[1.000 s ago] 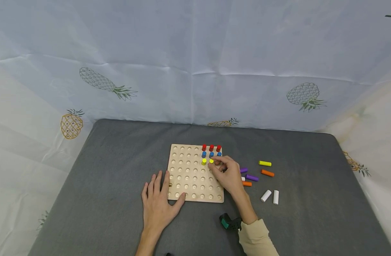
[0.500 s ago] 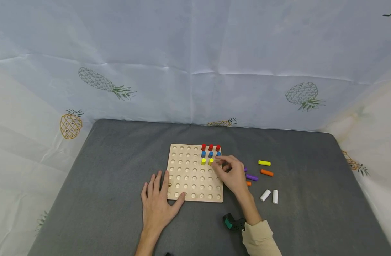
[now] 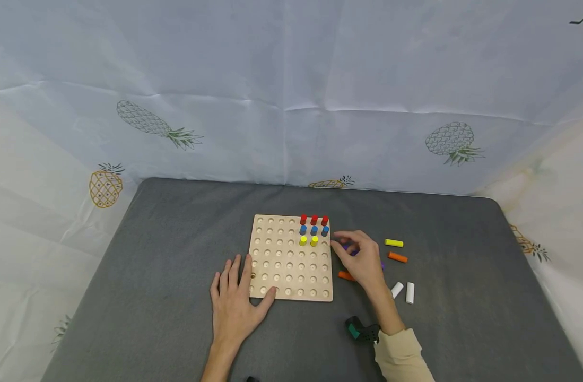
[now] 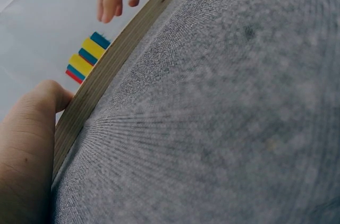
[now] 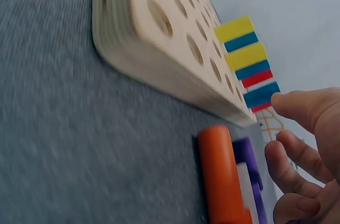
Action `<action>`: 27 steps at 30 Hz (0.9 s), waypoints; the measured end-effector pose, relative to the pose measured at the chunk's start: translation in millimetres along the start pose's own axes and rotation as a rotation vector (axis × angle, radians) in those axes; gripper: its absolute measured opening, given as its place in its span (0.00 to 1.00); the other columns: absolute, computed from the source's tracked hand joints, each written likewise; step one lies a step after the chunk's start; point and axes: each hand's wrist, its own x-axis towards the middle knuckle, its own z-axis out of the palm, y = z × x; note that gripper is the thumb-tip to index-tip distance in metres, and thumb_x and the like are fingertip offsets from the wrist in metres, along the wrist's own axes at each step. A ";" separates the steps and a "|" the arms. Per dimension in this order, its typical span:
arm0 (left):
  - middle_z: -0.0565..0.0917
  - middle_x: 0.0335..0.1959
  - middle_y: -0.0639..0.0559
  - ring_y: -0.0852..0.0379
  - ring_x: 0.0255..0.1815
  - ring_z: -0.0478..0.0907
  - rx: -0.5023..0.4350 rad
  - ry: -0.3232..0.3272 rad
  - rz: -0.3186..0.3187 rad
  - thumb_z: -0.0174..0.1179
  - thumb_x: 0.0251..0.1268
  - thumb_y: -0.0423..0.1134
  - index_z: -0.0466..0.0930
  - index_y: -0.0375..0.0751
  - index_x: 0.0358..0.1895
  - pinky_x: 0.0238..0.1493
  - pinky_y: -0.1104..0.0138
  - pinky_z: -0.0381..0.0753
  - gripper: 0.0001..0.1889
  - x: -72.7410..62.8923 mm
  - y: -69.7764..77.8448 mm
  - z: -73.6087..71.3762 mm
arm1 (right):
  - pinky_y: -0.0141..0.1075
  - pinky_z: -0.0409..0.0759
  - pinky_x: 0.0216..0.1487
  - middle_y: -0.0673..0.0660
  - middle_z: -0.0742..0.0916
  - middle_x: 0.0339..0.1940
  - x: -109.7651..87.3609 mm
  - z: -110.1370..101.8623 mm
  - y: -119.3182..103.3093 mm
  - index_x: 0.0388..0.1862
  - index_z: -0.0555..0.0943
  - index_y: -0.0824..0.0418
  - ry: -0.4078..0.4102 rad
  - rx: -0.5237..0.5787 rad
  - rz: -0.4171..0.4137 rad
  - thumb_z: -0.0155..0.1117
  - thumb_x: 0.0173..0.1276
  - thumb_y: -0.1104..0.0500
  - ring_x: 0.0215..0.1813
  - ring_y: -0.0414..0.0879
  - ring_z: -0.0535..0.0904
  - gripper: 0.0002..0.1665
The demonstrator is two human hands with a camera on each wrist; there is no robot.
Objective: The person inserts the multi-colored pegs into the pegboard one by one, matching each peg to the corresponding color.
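Observation:
A square wooden pegboard (image 3: 277, 254) lies on the table, with three red pegs, three blue pegs and two yellow pegs (image 3: 314, 241) upright at its far right corner. My left hand (image 3: 236, 305) rests at the board's near left corner, its fingers spread along the left side and the thumb over the near edge. Just past the right edge hovers my right hand (image 3: 363, 260), thumb and fingers apart with nothing between them. Below it, an orange peg (image 5: 220, 176) lies beside purple pegs (image 5: 245, 157) and a white one, partly hidden by the hand in the head view.
Farther right lie a loose yellow peg (image 3: 393, 243), another orange peg (image 3: 398, 257) and two white pegs (image 3: 410, 293). A black device with a green patch (image 3: 360, 330) sits at my right wrist. A pineapple-print cloth (image 3: 291, 106) hangs behind the grey table.
My right hand has moved right, off the board, uncovering the third blue peg and the hole in front of it. The near orange peg's left end now shows. My left hand has stayed put.

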 end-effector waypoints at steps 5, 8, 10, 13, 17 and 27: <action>0.70 0.75 0.34 0.34 0.78 0.62 -0.001 0.002 0.001 0.66 0.56 0.67 0.65 0.43 0.78 0.76 0.37 0.53 0.49 0.2 -0.1 0.5 | 0.26 0.75 0.29 0.60 0.86 0.38 1.2 -9.6 6.9 0.48 0.90 0.60 0.005 -0.039 -0.005 0.74 0.66 0.60 0.29 0.42 0.79 0.12; 0.70 0.75 0.34 0.34 0.78 0.62 -0.002 0.000 -0.002 0.66 0.56 0.67 0.65 0.43 0.78 0.76 0.37 0.53 0.50 0.0 -0.2 0.4 | 0.26 0.75 0.29 0.60 0.87 0.39 1.9 -14.8 11.9 0.48 0.90 0.61 0.011 -0.052 -0.014 0.74 0.66 0.61 0.28 0.40 0.77 0.12; 0.70 0.75 0.34 0.34 0.78 0.62 -0.004 0.000 -0.003 0.66 0.56 0.67 0.65 0.43 0.78 0.77 0.37 0.52 0.50 0.0 0.0 0.3 | 0.27 0.75 0.29 0.61 0.87 0.40 2.3 -17.9 14.6 0.47 0.90 0.62 0.015 -0.067 -0.017 0.74 0.65 0.62 0.27 0.38 0.76 0.12; 0.70 0.75 0.34 0.34 0.78 0.62 -0.006 -0.003 -0.005 0.66 0.56 0.67 0.65 0.43 0.78 0.77 0.37 0.52 0.50 0.0 0.1 0.1 | 0.27 0.74 0.27 0.61 0.88 0.41 2.8 -22.2 17.5 0.47 0.90 0.62 0.013 -0.097 -0.010 0.74 0.65 0.61 0.26 0.38 0.74 0.12; 0.70 0.75 0.34 0.34 0.78 0.62 -0.006 -0.007 -0.008 0.66 0.55 0.67 0.65 0.43 0.78 0.77 0.37 0.52 0.50 0.1 0.3 0.1 | 0.28 0.72 0.25 0.61 0.87 0.43 2.5 -28.4 19.5 0.48 0.90 0.61 0.003 -0.117 0.015 0.74 0.65 0.60 0.25 0.39 0.74 0.13; 0.70 0.76 0.35 0.34 0.78 0.62 0.002 -0.008 -0.009 0.66 0.55 0.68 0.65 0.43 0.78 0.77 0.37 0.53 0.51 0.5 0.2 1.0 | 0.28 0.70 0.21 0.63 0.87 0.44 2.6 -40.3 32.3 0.47 0.90 0.62 0.055 -0.151 -0.004 0.74 0.65 0.63 0.22 0.32 0.72 0.12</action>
